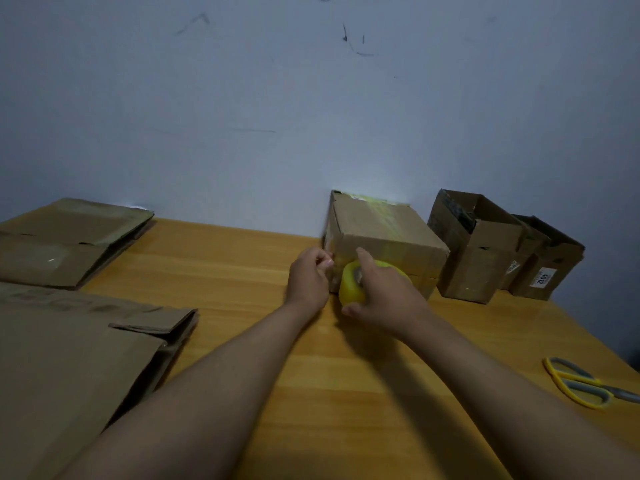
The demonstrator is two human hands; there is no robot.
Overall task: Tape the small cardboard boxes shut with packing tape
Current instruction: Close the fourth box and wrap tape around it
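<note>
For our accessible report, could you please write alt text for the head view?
A right hand holds a yellow tape roll against a closed cardboard box on a wooden table; the left hand pinches at its corner.

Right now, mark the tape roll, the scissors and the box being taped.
tape roll (349, 289), head view, on its yellow outer face.
scissors (575, 382), head view, on the yellow and grey handles.
box being taped (377, 226), head view, on its closed top.
</note>
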